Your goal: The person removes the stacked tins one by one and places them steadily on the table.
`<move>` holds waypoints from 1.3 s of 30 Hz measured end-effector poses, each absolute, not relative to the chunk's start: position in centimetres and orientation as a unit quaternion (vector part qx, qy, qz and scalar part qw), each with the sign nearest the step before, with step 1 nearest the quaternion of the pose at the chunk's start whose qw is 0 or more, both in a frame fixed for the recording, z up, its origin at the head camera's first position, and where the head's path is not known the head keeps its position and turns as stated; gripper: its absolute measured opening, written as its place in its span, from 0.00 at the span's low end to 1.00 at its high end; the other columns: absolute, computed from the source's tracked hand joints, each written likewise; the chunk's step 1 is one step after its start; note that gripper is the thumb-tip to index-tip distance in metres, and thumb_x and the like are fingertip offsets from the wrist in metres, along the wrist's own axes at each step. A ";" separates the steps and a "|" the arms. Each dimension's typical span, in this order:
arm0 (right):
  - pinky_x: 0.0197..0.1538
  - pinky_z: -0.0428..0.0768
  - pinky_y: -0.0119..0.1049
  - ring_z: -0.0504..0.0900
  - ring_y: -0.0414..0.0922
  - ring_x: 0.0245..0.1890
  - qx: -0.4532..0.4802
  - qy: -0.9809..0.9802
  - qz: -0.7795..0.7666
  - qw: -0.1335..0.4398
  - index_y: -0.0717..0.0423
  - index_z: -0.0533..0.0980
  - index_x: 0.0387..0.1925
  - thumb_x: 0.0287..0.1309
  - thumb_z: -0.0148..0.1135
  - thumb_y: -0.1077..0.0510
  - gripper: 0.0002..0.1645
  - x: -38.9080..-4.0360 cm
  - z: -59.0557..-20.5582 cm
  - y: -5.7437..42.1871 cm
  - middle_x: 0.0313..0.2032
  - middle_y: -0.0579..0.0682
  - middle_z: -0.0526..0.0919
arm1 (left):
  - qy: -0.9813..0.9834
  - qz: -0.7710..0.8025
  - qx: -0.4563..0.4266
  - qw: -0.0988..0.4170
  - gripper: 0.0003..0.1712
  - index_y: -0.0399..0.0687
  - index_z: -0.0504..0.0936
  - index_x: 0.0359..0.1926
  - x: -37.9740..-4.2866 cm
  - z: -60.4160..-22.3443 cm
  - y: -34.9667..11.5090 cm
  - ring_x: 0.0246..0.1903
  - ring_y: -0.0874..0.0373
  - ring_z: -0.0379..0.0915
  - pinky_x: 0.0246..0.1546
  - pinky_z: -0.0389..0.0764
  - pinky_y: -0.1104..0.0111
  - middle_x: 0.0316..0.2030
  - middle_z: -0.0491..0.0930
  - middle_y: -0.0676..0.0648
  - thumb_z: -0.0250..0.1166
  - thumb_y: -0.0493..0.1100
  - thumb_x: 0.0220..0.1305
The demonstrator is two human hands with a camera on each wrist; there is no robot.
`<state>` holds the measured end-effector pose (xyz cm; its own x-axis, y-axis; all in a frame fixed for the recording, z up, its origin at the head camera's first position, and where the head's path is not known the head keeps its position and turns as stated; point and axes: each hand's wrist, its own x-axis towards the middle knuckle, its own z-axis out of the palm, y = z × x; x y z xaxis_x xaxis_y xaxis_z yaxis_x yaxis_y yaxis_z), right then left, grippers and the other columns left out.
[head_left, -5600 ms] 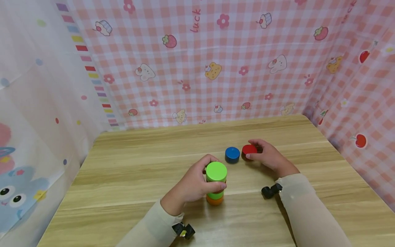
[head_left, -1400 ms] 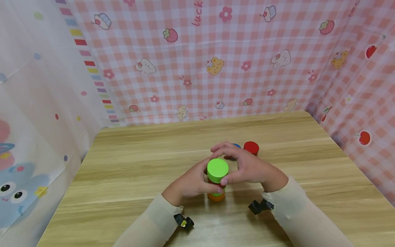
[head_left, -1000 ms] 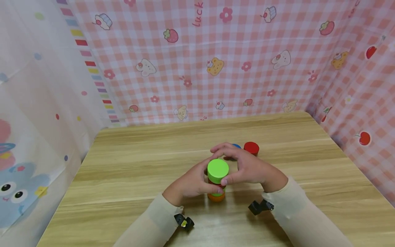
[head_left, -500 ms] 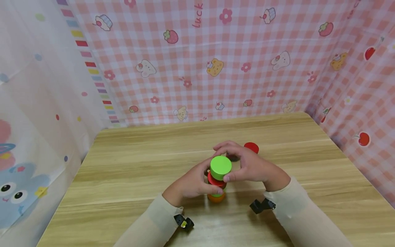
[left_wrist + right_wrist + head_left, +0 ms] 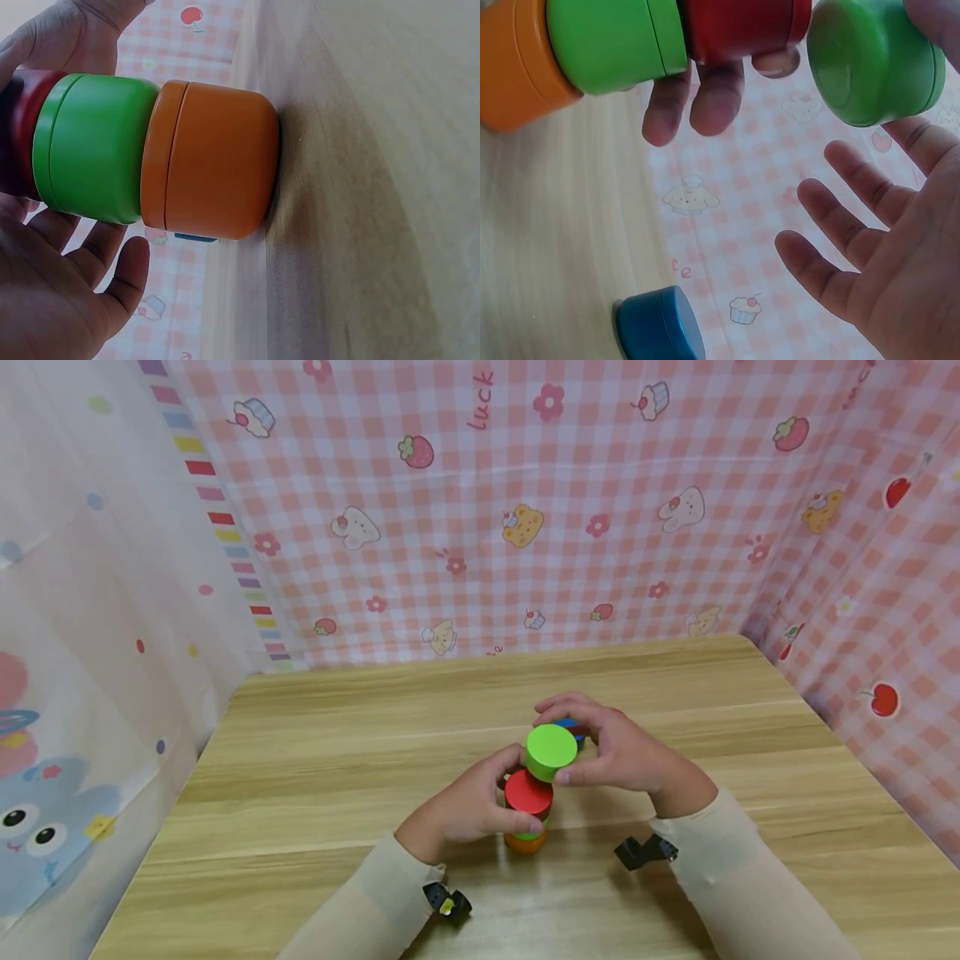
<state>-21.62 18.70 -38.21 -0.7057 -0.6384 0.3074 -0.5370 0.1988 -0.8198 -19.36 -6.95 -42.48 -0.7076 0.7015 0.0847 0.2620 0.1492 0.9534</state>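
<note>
Three small round lidded jars stand stacked on the wooden table (image 5: 315,793): an orange jar (image 5: 217,161) at the bottom, a green jar (image 5: 97,146) on it, a red jar (image 5: 528,789) on top. My left hand (image 5: 465,802) grips the stack around the red jar, thumb in front. A second green jar (image 5: 551,747) is pinched between thumb and fingers of my right hand (image 5: 630,756). It hangs tilted, apart from the red jar, up and to the right of the stack. The right wrist view shows its base and the gap beside the red jar.
Behind my right hand stand a blue jar (image 5: 660,322) and another red jar (image 5: 616,712), both mostly hidden in the head view. A pink checked cloth (image 5: 480,527) hangs along the table's back edge.
My right hand has let go of the red jar at the back, come to the stack and lifted the top green jar off, up and rightward. My left hand keeps its grip.
</note>
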 end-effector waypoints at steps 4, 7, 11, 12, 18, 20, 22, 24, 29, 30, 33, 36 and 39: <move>0.63 0.77 0.54 0.72 0.58 0.68 -0.380 0.766 -0.517 0.049 0.57 0.78 0.62 0.56 0.80 0.59 0.33 -21.9 -38.3 19.0 0.68 0.57 0.73 | 0.739 0.558 0.326 0.192 0.28 0.49 0.74 0.57 -19.3 -42.4 -6.9 0.51 0.56 0.75 0.54 0.80 0.66 0.49 0.80 0.50 0.77 0.39 0.59; 0.63 0.77 0.51 0.71 0.58 0.68 -0.379 0.763 -0.522 0.049 0.57 0.78 0.62 0.56 0.79 0.60 0.33 -22.1 -38.4 19.2 0.68 0.58 0.72 | 0.741 0.557 0.322 0.190 0.27 0.50 0.74 0.56 -19.3 -42.4 -6.9 0.51 0.57 0.75 0.53 0.80 0.66 0.49 0.80 0.51 0.77 0.38 0.59; 0.58 0.80 0.44 0.72 0.60 0.67 -0.371 0.764 -0.525 0.052 0.55 0.77 0.62 0.56 0.79 0.62 0.32 -22.3 -38.5 19.5 0.69 0.59 0.71 | 0.735 0.568 0.311 0.200 0.28 0.50 0.75 0.56 -19.2 -42.4 -6.8 0.51 0.56 0.77 0.51 0.82 0.66 0.49 0.80 0.50 0.77 0.36 0.58; 0.56 0.81 0.42 0.73 0.60 0.66 -0.369 0.764 -0.526 0.053 0.55 0.77 0.62 0.56 0.78 0.62 0.32 -22.4 -38.5 19.6 0.69 0.60 0.71 | 0.733 0.571 0.308 0.203 0.28 0.50 0.75 0.57 -19.1 -42.4 -6.8 0.50 0.56 0.77 0.50 0.82 0.66 0.50 0.81 0.49 0.77 0.36 0.58; 0.50 0.82 0.41 0.77 0.62 0.62 -0.352 0.768 -0.532 0.057 0.55 0.77 0.62 0.56 0.78 0.63 0.32 -22.5 -38.7 19.9 0.69 0.60 0.70 | 0.730 0.576 0.302 0.209 0.29 0.50 0.76 0.57 -19.1 -42.5 -6.8 0.49 0.56 0.79 0.48 0.84 0.67 0.50 0.81 0.48 0.78 0.35 0.58; 0.51 0.82 0.42 0.77 0.62 0.63 -0.346 0.771 -0.531 0.057 0.54 0.78 0.62 0.56 0.78 0.63 0.32 -22.6 -38.7 20.0 0.69 0.59 0.70 | 0.728 0.578 0.304 0.211 0.29 0.50 0.76 0.58 -19.1 -42.5 -6.8 0.49 0.56 0.79 0.47 0.84 0.67 0.51 0.81 0.48 0.78 0.35 0.58; 0.53 0.81 0.46 0.76 0.63 0.64 -0.340 0.775 -0.530 0.057 0.53 0.78 0.62 0.56 0.78 0.62 0.32 -22.6 -38.8 20.0 0.70 0.59 0.70 | 0.724 0.580 0.305 0.214 0.29 0.50 0.76 0.58 -19.1 -42.5 -6.7 0.49 0.56 0.79 0.47 0.84 0.67 0.52 0.80 0.48 0.77 0.34 0.58; 0.56 0.80 0.49 0.74 0.63 0.64 -0.335 0.778 -0.529 0.057 0.53 0.78 0.62 0.56 0.78 0.62 0.32 -22.7 -38.8 20.1 0.70 0.58 0.71 | 0.723 0.581 0.305 0.216 0.29 0.50 0.75 0.58 -19.1 -42.5 -6.7 0.48 0.56 0.79 0.46 0.84 0.68 0.52 0.80 0.48 0.77 0.34 0.58; 0.60 0.77 0.57 0.73 0.59 0.65 -0.329 0.781 -0.529 0.054 0.53 0.78 0.62 0.56 0.78 0.62 0.31 -22.8 -38.9 20.2 0.70 0.57 0.71 | 0.725 0.580 0.303 0.215 0.29 0.50 0.75 0.58 -19.1 -42.4 -6.7 0.49 0.57 0.78 0.46 0.84 0.68 0.53 0.80 0.48 0.77 0.34 0.58; 0.61 0.76 0.57 0.73 0.58 0.65 -0.329 0.781 -0.528 0.053 0.53 0.78 0.62 0.56 0.78 0.62 0.31 -22.9 -38.9 20.3 0.70 0.57 0.71 | 0.725 0.580 0.303 0.216 0.29 0.50 0.75 0.58 -19.1 -42.4 -6.7 0.49 0.57 0.78 0.46 0.84 0.68 0.53 0.80 0.48 0.77 0.34 0.58; 0.61 0.76 0.58 0.73 0.57 0.65 -0.327 0.785 -0.525 0.047 0.55 0.78 0.61 0.56 0.78 0.62 0.31 -23.0 -39.0 20.4 0.69 0.57 0.72 | 0.728 0.577 0.301 0.216 0.29 0.50 0.75 0.58 -19.1 -42.4 -6.7 0.48 0.57 0.79 0.46 0.84 0.68 0.53 0.80 0.49 0.78 0.36 0.58; 0.62 0.77 0.57 0.73 0.56 0.64 -0.320 0.791 -0.520 0.039 0.55 0.79 0.61 0.56 0.77 0.63 0.30 -23.2 -39.1 20.6 0.69 0.56 0.73 | 0.731 0.574 0.300 0.215 0.29 0.50 0.75 0.58 -19.1 -42.4 -6.8 0.48 0.57 0.79 0.46 0.84 0.68 0.53 0.80 0.49 0.79 0.37 0.58; 0.62 0.76 0.58 0.73 0.55 0.64 -0.314 0.795 -0.518 0.034 0.55 0.79 0.61 0.56 0.77 0.63 0.30 -23.4 -39.2 20.7 0.69 0.56 0.73 | 0.732 0.573 0.300 0.213 0.29 0.51 0.76 0.58 -19.1 -42.4 -6.8 0.48 0.57 0.79 0.46 0.84 0.68 0.53 0.80 0.49 0.79 0.37 0.58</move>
<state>-23.39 20.75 -39.21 -0.8009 -0.5340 0.2709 -0.4639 0.2673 -0.8446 -19.14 -6.78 -42.41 -0.7289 0.6838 0.0321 0.1954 0.1629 0.9671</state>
